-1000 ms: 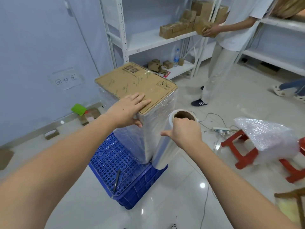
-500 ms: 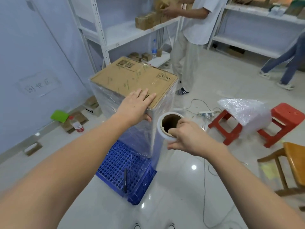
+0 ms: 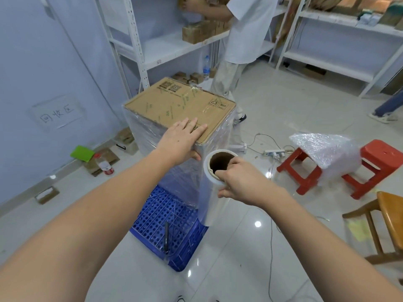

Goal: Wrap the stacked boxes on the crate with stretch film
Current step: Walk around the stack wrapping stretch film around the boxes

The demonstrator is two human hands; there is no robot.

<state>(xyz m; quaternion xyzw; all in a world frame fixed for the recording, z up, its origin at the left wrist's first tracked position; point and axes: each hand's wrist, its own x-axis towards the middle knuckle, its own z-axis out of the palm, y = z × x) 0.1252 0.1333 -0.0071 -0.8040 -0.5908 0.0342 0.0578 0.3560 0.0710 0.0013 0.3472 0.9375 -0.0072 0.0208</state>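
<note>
A tall stack of cardboard boxes stands on a blue perforated crate, its sides covered in clear stretch film. My left hand lies flat on the near corner of the top box, fingers straight, thumb down the side. My right hand grips the top rim of the stretch film roll, with fingers hooked into its brown core. The roll hangs upright against the stack's near right corner, film running from it onto the stack.
A black pen lies on the crate. Red stools with a bubble-wrap bundle sit to the right, a wooden chair nearer. A power strip and cables cross the floor. A person works at white shelves behind.
I have walked round the stack to the right, carrying the roll round its near corner. My right fingers moved into the core. My left hand stayed on the box top.
</note>
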